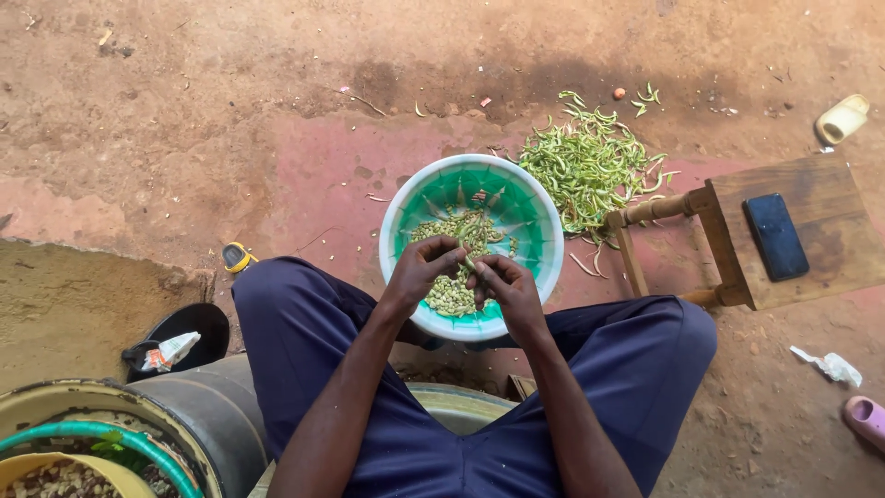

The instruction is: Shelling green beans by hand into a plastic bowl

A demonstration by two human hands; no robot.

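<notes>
A green and white plastic bowl (pixel 544 242) rests between my knees and holds shelled pale green beans (pixel 449 297) and a few pods. Over its near half, my left hand (pixel 422 268) and my right hand (pixel 504 285) meet, both pinching one green bean pod (pixel 468 261) between fingertips. A heap of green bean pods (pixel 587 167) lies on the ground just beyond the bowl to the right. My legs in dark blue trousers spread on either side of the bowl.
A wooden stool (pixel 802 277) with a black phone (pixel 775 236) on it stands at right. A yellow cup (pixel 842 118) lies far right. At lower left are a black slipper (pixel 194 327), a large metal basin (pixel 198 415) and bowls of grain (pixel 55 480). Pink sandal (pixel 867 420) at right edge.
</notes>
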